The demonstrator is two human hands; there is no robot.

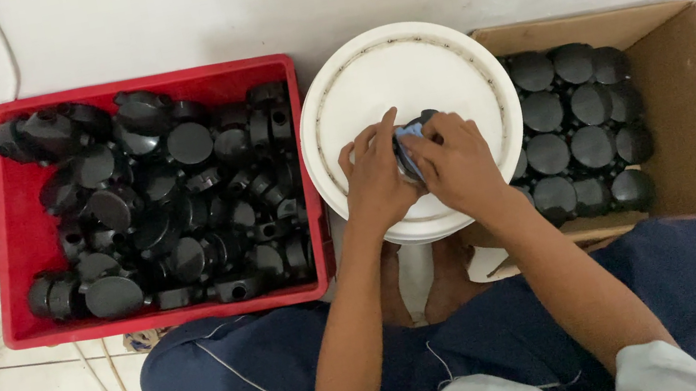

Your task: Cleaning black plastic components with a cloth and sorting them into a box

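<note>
- The white bucket lid (402, 71) sits in the middle of the floor, right in front of the person's crossed legs in dark blue trousers (320, 363).
- Both hands meet over the near half of the lid, pressed close together.
- The left hand (377, 179) curls its fingers around a small round black part (408, 148), closed on its left side.
- The right hand (455, 165) is closed on the same black part from the right, with a bit of blue cloth (409, 132) pinched against it under the fingertips.
- The black part is held just above the lid, mostly hidden by the fingers.
- Left of the lid, touching its edge, stands a red crate (24, 224) heaped with loose black round parts (169, 208).
- Right of the lid, a brown cardboard box (692, 116) holds black round parts laid in tidy rows (580, 131).
</note>
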